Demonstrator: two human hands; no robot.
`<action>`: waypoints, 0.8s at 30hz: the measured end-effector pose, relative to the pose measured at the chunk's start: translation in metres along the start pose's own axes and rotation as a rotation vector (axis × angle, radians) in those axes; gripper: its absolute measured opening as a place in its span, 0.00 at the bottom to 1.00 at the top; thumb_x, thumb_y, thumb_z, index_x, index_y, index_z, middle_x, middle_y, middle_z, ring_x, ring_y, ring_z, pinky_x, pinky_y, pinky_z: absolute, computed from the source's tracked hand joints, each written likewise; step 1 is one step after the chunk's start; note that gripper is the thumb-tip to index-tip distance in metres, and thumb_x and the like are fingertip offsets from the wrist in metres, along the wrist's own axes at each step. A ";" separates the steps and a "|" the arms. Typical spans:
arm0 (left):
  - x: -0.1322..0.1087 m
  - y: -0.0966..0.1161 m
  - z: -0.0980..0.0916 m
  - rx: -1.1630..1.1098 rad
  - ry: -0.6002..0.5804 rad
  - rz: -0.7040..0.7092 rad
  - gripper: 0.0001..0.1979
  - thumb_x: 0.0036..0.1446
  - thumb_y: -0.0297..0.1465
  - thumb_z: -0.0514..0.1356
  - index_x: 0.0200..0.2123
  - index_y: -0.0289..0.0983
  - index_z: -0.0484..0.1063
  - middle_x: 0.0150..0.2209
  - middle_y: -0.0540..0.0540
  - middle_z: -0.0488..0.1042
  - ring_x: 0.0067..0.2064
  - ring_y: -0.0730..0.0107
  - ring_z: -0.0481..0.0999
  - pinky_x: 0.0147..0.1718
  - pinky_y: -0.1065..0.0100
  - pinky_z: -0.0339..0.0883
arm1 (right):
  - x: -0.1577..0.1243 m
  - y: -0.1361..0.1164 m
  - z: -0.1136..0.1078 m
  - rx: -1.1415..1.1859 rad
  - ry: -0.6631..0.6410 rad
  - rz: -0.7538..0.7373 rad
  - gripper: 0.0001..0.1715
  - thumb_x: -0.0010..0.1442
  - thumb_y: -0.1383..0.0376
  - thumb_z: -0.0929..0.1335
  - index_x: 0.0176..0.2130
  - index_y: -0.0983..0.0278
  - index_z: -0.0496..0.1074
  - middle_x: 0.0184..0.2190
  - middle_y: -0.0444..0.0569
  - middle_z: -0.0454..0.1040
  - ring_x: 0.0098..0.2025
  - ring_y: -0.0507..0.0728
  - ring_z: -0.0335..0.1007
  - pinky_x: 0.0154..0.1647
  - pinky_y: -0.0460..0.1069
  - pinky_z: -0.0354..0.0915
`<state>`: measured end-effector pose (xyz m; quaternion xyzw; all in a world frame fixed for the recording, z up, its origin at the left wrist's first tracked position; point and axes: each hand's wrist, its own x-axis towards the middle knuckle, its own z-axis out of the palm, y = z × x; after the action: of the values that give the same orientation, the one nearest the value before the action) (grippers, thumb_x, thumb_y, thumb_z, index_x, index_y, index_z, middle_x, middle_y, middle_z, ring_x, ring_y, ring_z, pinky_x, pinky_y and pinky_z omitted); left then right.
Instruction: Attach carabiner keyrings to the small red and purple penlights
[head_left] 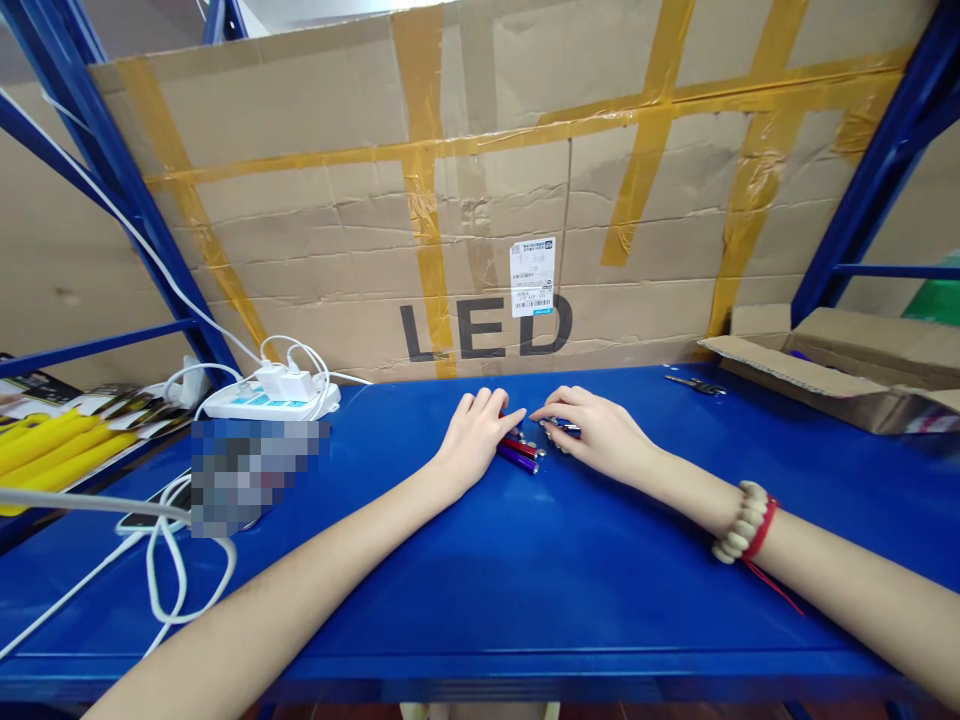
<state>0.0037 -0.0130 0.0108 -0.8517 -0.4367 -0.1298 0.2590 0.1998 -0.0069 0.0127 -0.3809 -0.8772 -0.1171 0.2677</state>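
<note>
On the blue shelf surface [525, 580] lie a few small pen-like cylinders [519, 452], red and purple, with tiny silver parts beside them. My left hand [478, 436] rests flat over their left end, fingers stretched and touching them. My right hand [592, 430] sits just to the right, its fingers curled over a small blue and silver piece [564, 427], fingertips nearly meeting those of the left hand. A bead bracelet and red string [746, 522] circle my right wrist.
A taped cardboard sheet marked LED [487, 200] stands at the back. A white power strip [266, 397] with chargers and loose white cables [169, 570] lies at left, yellow items [52, 450] further left. An open cardboard box [847, 370] sits right, a small dark tool [694, 383] near it.
</note>
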 end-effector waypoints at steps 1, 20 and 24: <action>0.000 0.000 0.000 0.011 -0.002 0.019 0.20 0.62 0.23 0.45 0.53 0.42 0.65 0.46 0.43 0.66 0.44 0.61 0.63 0.38 0.64 0.55 | 0.000 0.000 0.000 0.007 -0.010 0.004 0.14 0.59 0.68 0.61 0.42 0.61 0.72 0.40 0.49 0.72 0.42 0.57 0.67 0.41 0.52 0.65; 0.000 -0.003 0.008 -0.218 -0.002 -0.217 0.11 0.63 0.28 0.45 0.40 0.37 0.66 0.42 0.45 0.67 0.43 0.63 0.63 0.40 0.62 0.57 | 0.001 -0.003 -0.001 0.029 -0.178 -0.003 0.18 0.64 0.60 0.58 0.43 0.59 0.74 0.44 0.49 0.75 0.45 0.59 0.66 0.41 0.54 0.57; 0.000 -0.003 0.008 -0.238 0.002 -0.209 0.10 0.63 0.28 0.45 0.40 0.37 0.65 0.42 0.45 0.68 0.43 0.63 0.64 0.40 0.62 0.57 | 0.001 0.002 0.001 -0.018 -0.093 0.029 0.15 0.62 0.59 0.61 0.38 0.58 0.76 0.40 0.48 0.76 0.42 0.58 0.67 0.39 0.54 0.56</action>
<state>0.0012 -0.0071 0.0054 -0.8262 -0.5041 -0.2075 0.1419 0.2000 -0.0046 0.0120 -0.4011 -0.8820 -0.1032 0.2248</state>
